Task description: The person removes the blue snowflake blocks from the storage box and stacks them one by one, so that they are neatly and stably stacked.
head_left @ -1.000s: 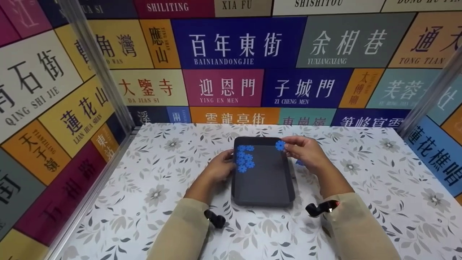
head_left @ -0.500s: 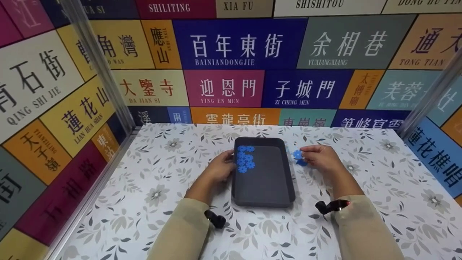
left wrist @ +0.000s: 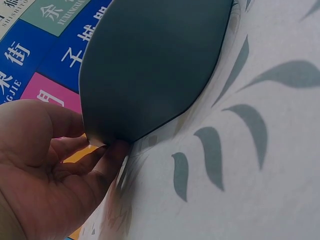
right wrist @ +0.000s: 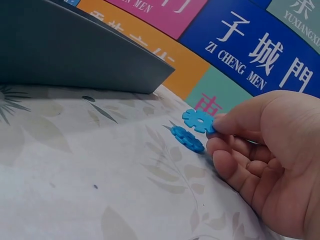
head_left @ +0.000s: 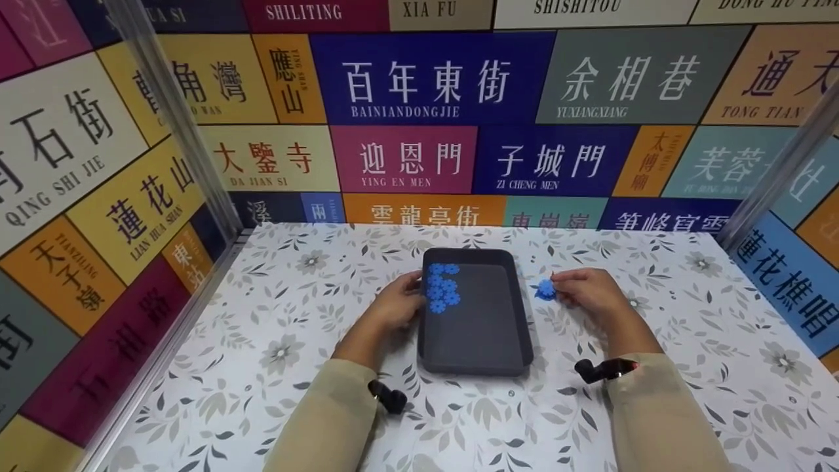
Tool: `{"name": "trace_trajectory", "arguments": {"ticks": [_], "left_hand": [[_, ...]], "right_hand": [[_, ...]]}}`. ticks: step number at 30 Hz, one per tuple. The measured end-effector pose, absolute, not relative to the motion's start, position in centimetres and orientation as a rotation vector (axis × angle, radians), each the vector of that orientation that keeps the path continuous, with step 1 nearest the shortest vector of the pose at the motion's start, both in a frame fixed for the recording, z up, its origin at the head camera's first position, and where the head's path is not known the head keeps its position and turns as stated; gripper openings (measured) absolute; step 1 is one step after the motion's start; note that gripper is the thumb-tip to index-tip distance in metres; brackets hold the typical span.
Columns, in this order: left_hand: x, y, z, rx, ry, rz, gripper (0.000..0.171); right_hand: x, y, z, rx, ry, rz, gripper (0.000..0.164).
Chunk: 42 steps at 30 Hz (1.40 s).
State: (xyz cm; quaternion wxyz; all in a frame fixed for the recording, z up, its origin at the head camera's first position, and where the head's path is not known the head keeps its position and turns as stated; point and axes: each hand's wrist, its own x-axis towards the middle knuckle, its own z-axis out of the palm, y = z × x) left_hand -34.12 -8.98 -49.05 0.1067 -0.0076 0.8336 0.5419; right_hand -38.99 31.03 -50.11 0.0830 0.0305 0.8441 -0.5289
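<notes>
A dark grey rectangular tray (head_left: 475,334) lies on the table, with several blue flower-shaped discs (head_left: 444,286) bunched in its upper left part. At the tray's left side my left hand (head_left: 398,303) grips the wall; the left wrist view shows thumb and fingers at a corner of the tray. My right hand (head_left: 586,292) is to the right of the tray. Its thumb and forefinger pinch one blue flower-shaped disc (right wrist: 199,121) by the edge. Just under this one, more blue discs (right wrist: 187,139) lie together on the table; how many is unclear.
The table (head_left: 485,419) wears a white covering with grey leaves and flowers. Behind it stands a wall of coloured sign panels (head_left: 432,78), and another such wall runs along the left. Clear upright strips (head_left: 183,124) mark the corners.
My right hand has carried the blue disc from above the tray's upper right corner out to the right, then down to the discs on the table. My left hand has stayed at the tray.
</notes>
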Motion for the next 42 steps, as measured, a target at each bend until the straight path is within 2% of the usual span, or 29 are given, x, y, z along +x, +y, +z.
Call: {"name": "trace_trajectory", "arguments": {"ticks": [9, 42], "left_hand": [[-33.88, -8.94, -49.17, 0.058, 2.455, 1.646, 0.064], [-33.8, -8.94, -49.18, 0.042, 2.485, 1.655, 0.063]], "right_hand": [[-39.12, 31.31, -50.64, 0.091, 2.436, -1.681, 0.041], [-39.37, 30.52, -50.76, 0.112, 2.675, -1.404, 0.034]]}}
